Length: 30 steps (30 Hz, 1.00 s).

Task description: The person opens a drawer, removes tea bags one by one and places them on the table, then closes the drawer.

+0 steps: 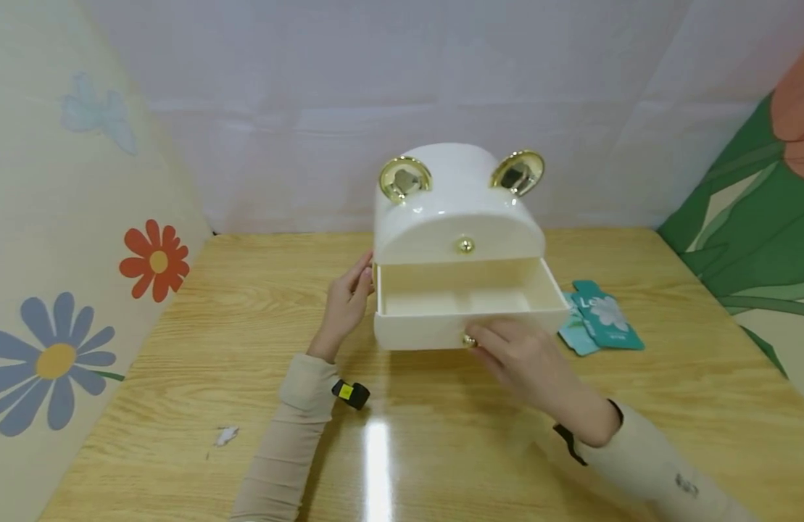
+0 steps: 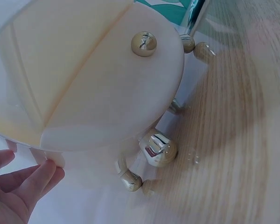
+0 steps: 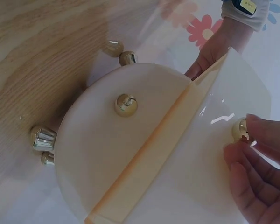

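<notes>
A white box (image 1: 457, 163) with gold bear ears stands on the wooden table. Its upper drawer front (image 1: 415, 250), with a gold knob (image 1: 465, 245), is shut, while the lower drawer (image 1: 415, 330) is pulled out and shows a bare inside. My right hand (image 1: 522, 359) pinches the lower drawer's gold knob (image 3: 241, 130) between thumb and fingers. Against the box's left side, my left hand (image 1: 346, 304) rests with its fingers extended; in the left wrist view, the left fingertips (image 2: 46, 168) touch the white side.
Right of the box lie a teal packet (image 1: 613, 326) and a paler blue one (image 1: 576, 335), overlapping. A small white scrap (image 1: 226, 436) is at the front left of the table (image 1: 441, 449). A pale curtain (image 1: 297, 145) hangs behind, with flower-painted panels on both sides.
</notes>
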Motion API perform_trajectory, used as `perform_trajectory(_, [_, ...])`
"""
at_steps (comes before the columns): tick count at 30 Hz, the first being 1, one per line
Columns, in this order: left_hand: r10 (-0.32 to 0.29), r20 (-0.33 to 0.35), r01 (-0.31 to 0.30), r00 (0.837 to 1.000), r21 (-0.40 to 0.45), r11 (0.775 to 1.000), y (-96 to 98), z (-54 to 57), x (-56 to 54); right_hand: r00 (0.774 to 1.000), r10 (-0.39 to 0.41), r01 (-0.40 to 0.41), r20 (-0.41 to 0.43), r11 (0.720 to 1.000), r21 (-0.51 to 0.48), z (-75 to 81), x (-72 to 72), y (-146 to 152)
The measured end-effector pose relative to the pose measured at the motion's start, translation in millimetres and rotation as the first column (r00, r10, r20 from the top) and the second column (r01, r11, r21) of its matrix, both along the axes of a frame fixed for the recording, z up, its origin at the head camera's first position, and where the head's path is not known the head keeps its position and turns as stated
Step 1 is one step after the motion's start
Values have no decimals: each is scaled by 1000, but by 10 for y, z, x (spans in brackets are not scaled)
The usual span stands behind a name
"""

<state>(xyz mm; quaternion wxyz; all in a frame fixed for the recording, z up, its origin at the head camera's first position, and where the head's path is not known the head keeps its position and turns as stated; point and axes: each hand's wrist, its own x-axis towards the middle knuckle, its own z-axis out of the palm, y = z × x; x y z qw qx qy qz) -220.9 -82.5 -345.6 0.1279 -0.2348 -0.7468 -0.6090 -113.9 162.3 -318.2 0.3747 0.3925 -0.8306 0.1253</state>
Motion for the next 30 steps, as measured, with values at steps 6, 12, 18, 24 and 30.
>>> perform_trajectory(6, [28, -18, -29, 999, -22, 999, -7, -169, -128, 1000, -7, 7, -10, 1000, 3, 27, -101, 16])
perform_trajectory(12, [22, -17, -22, 1000, -22, 1000, -9, -100, -86, 1000, -9, 8, 26, 999, 41, 51, -221, 18])
perform_trajectory(18, [-3, -28, 2, 1000, -11, 1000, 1, 86, 61, 996, -53, 47, 71, 996, 76, 60, -377, 3])
perform_trajectory(24, [5, -44, -5, 999, 1, 1000, 3, -72, -54, 991, -81, 69, 109, 992, 109, 62, -497, -18])
perform_trajectory(30, [3, -43, -2, 999, 29, 1000, -4, -188, -137, 989, -96, 82, 114, 989, 119, 57, -603, -37])
